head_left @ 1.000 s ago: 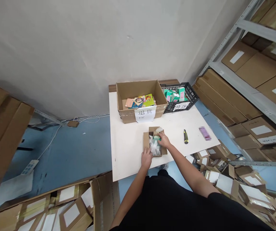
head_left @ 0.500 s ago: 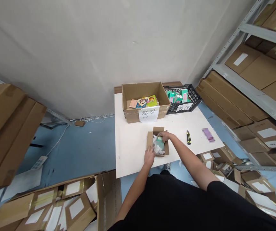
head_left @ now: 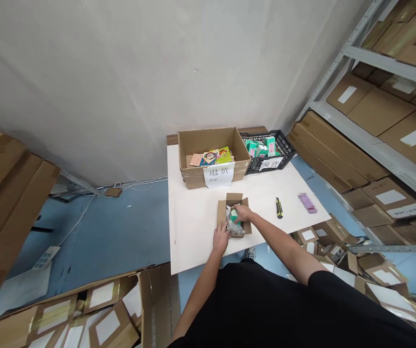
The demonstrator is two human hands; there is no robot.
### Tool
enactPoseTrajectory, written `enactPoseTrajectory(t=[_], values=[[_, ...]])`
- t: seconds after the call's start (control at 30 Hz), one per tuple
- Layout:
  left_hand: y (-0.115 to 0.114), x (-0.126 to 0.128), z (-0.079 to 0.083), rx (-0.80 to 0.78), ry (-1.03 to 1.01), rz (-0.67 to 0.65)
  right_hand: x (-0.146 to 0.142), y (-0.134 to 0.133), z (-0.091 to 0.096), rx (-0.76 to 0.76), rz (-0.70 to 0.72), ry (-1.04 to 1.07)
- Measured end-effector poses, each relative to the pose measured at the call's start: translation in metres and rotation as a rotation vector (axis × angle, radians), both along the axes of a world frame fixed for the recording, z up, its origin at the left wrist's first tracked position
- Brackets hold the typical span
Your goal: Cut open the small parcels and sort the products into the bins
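Note:
A small open cardboard box (head_left: 221,211) stands near the front edge of the white table (head_left: 193,217). White wrapping paper (head_left: 235,228) and a green item (head_left: 233,217) lie inside it. My right hand (head_left: 244,212) reaches into the box with its fingers closed on the green item. My left hand (head_left: 221,239) rests against the box's front left corner, fingers curled on the cardboard.
A larger cardboard box (head_left: 211,152) with colourful items and a paper label stands at the table's back. Beside it is a black crate (head_left: 269,151) of green boxes. A utility knife (head_left: 278,208) and a purple object (head_left: 307,203) lie to the right. Cartons crowd the floor and shelves (head_left: 375,125).
My right hand has stayed inside the small box, shifting on the green item among the paper. My left hand keeps to the box's front corner. The view has swung a little.

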State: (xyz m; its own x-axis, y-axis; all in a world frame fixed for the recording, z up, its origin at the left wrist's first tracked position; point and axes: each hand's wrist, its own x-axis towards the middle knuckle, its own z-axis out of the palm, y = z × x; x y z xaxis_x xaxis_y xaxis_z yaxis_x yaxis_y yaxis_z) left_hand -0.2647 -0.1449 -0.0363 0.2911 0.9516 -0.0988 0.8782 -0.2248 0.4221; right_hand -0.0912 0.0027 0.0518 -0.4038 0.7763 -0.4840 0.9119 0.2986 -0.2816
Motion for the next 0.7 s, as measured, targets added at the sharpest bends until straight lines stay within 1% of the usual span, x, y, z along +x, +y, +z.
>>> enactPoseTrajectory(t=[0.07, 0.2, 0.3, 0.37, 0.5, 0.57, 0.63, 0.7], values=[[0.001, -0.001, 0.001, 0.024, 0.021, 0.029, 0.005, 0.003, 0.012, 0.025, -0.004, 0.048], [0.005, -0.011, 0.004, 0.057, 0.06, 0.091, 0.012, 0.013, 0.045, 0.137, -0.027, 0.219], [0.008, -0.021, 0.006, 0.069, 0.066, 0.111, 0.012, 0.02, 0.069, 0.205, -0.038, 0.299], [0.009, -0.025, 0.007, 0.06, 0.06, 0.118, 0.01, 0.021, 0.081, 0.239, -0.06, 0.35], [0.011, -0.027, 0.012, 0.018, 0.04, 0.137, 0.007, 0.015, 0.094, 0.218, -0.07, 0.465], [0.013, -0.028, 0.016, -0.001, 0.03, 0.151, 0.011, 0.011, 0.099, 0.204, -0.08, 0.531], [0.014, -0.035, 0.021, -0.026, 0.008, 0.175, 0.024, 0.008, 0.104, 0.215, -0.125, 0.603], [0.013, -0.046, 0.026, -0.048, -0.012, 0.214, 0.042, 0.009, 0.109, 0.24, -0.182, 0.651]])
